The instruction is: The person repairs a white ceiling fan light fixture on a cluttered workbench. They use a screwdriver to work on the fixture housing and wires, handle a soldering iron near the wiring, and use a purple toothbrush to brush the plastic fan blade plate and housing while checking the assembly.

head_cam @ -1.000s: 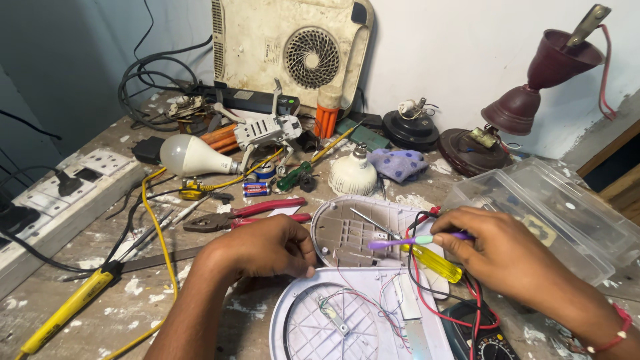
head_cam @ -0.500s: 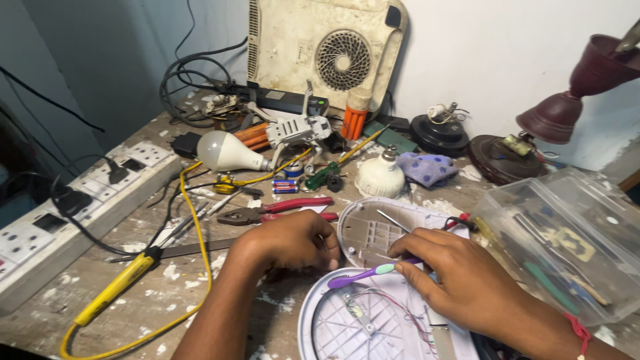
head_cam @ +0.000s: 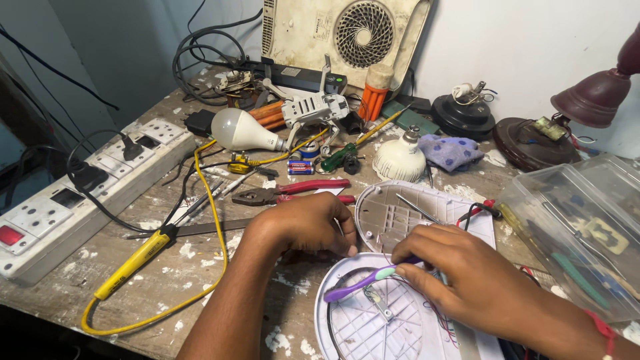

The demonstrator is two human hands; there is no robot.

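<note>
My left hand [head_cam: 303, 224] rests on the workbench with its fingers curled against the left rim of a white round plastic housing [head_cam: 400, 213] that lies open side up. My right hand [head_cam: 470, 280] grips a thin tool with a purple and green handle [head_cam: 360, 283], which lies across a second white round cover [head_cam: 373, 320] at the front edge. Thin coloured wires run under my right hand. A slim metal rod [head_cam: 417, 207] lies inside the upper housing.
Red-handled pliers [head_cam: 293, 192] lie just beyond my left hand. A yellow soldering iron [head_cam: 133, 263] and white power strip [head_cam: 80, 193] sit at left. A bulb [head_cam: 237, 130], bulb base [head_cam: 400, 159], batteries, a clear plastic box [head_cam: 573, 227] and a lamp [head_cam: 600, 93] crowd the bench.
My right hand dropped from the upper housing toward the front cover and turned the tool so its purple handle points left. The yellow-handled screwdriver seen a second ago is out of sight. The camera moved closer.
</note>
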